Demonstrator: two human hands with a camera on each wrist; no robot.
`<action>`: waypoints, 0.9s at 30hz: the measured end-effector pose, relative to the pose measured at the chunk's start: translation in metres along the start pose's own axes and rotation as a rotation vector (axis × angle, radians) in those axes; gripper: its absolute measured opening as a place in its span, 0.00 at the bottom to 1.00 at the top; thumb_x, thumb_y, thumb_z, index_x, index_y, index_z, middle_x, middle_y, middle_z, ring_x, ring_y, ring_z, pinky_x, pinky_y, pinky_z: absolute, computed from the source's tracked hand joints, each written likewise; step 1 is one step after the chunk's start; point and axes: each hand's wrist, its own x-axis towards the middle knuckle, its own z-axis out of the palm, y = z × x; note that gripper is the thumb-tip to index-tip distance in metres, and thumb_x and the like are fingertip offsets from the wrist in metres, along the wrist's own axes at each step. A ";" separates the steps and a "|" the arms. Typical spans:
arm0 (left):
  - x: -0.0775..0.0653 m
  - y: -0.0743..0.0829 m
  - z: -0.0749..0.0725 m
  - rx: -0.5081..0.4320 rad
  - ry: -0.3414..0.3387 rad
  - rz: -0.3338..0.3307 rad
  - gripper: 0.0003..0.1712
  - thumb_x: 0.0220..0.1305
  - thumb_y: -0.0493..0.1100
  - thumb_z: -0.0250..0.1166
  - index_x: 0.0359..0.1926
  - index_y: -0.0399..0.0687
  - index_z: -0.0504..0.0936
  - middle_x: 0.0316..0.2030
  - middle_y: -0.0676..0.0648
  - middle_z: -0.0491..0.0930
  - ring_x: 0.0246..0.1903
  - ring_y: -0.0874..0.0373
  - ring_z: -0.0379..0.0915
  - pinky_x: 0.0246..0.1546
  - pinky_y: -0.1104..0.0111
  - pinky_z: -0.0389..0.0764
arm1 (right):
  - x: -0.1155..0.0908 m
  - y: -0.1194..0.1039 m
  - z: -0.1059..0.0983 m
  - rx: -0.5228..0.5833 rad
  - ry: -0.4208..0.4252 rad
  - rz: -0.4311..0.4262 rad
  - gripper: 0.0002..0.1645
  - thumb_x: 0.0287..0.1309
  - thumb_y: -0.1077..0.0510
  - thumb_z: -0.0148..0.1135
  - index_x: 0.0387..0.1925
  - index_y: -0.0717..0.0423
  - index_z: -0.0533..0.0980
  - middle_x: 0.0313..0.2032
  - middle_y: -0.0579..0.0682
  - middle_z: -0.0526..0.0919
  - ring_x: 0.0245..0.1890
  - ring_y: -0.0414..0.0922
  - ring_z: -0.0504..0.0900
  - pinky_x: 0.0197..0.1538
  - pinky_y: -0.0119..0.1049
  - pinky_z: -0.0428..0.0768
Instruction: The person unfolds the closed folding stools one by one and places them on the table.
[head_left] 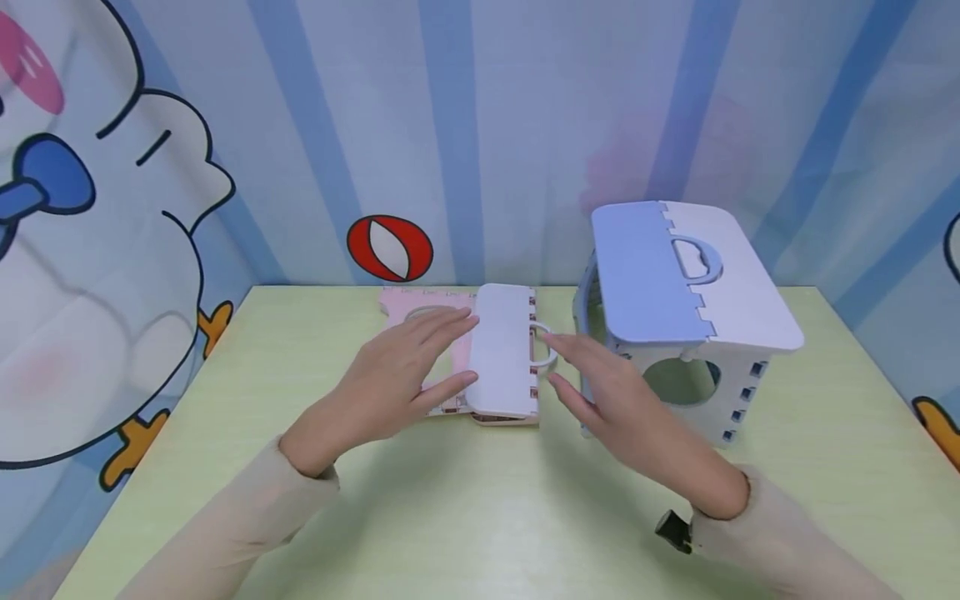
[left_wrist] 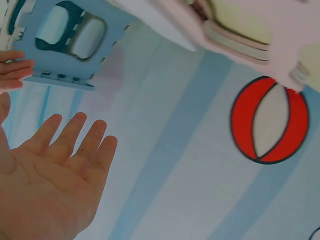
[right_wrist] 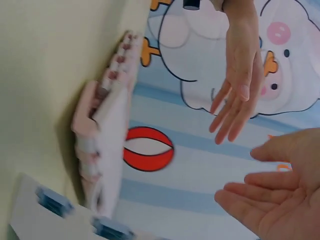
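A stack of flat pink panels (head_left: 431,298) with a white panel (head_left: 501,350) on top lies near the back of the table. From the stack's right side sticks out a small white loop handle (head_left: 554,355). Over the pink part, my left hand (head_left: 386,375) hovers with fingers extended, its fingertips near the white panel's left edge. My right hand (head_left: 626,404) is held just right of the loop handle, fingers reaching left. Both palms look bare in the left wrist view, where my left hand (left_wrist: 60,175) shows, and in the right wrist view, where my right hand (right_wrist: 275,195) shows.
A blue and white toy house (head_left: 648,283) with a blue carrying handle (head_left: 711,260) on its roof stands at the right, close to my right hand. Behind the pale green table (head_left: 465,517) hangs a striped blue cloth (head_left: 525,150) with cartoon prints.
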 end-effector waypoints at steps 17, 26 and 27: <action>-0.043 -0.045 0.015 0.011 -0.158 -0.192 0.37 0.69 0.57 0.63 0.71 0.41 0.68 0.71 0.39 0.65 0.69 0.43 0.60 0.65 0.49 0.67 | 0.017 0.020 0.052 0.135 0.014 0.418 0.28 0.71 0.62 0.56 0.67 0.71 0.66 0.69 0.68 0.63 0.70 0.61 0.62 0.65 0.54 0.70; -0.060 -0.060 0.030 -0.018 -0.251 -0.216 0.38 0.68 0.52 0.67 0.71 0.36 0.67 0.72 0.35 0.60 0.69 0.40 0.59 0.59 0.48 0.74 | 0.027 0.041 0.077 0.243 0.092 0.607 0.29 0.72 0.63 0.51 0.68 0.75 0.62 0.71 0.71 0.58 0.72 0.64 0.55 0.72 0.58 0.55; -0.061 -0.061 0.031 -0.021 -0.260 -0.220 0.39 0.67 0.52 0.67 0.71 0.36 0.67 0.72 0.35 0.60 0.68 0.40 0.60 0.58 0.48 0.74 | 0.028 0.043 0.080 0.244 0.098 0.623 0.30 0.72 0.63 0.50 0.69 0.75 0.60 0.71 0.72 0.57 0.72 0.64 0.54 0.72 0.57 0.54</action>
